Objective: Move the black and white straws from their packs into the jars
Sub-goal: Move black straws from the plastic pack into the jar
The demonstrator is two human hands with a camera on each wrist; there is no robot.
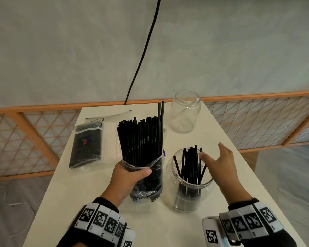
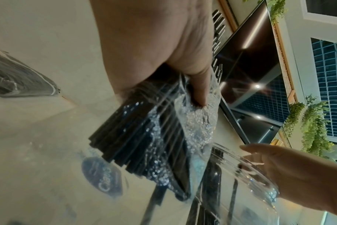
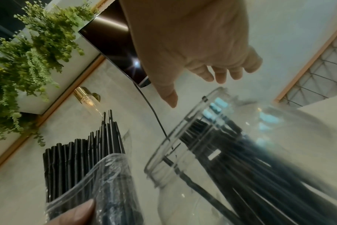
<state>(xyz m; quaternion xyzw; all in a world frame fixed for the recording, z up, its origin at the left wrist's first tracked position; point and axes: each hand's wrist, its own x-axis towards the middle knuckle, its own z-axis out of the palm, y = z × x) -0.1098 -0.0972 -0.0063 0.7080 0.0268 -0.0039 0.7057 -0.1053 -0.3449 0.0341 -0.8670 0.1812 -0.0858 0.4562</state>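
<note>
At table centre, your left hand (image 1: 130,177) grips the open pack of black straws (image 1: 141,150) upright, while your right hand (image 1: 219,161), fingers spread and holding nothing, hovers over the near jar (image 1: 189,189) of straws. A loosened grip could spill the bundle; a careless reach could tip that jar. Behind lie the empty jar (image 1: 185,113) and unopened packs (image 1: 87,145); nothing blocks the way.
</note>
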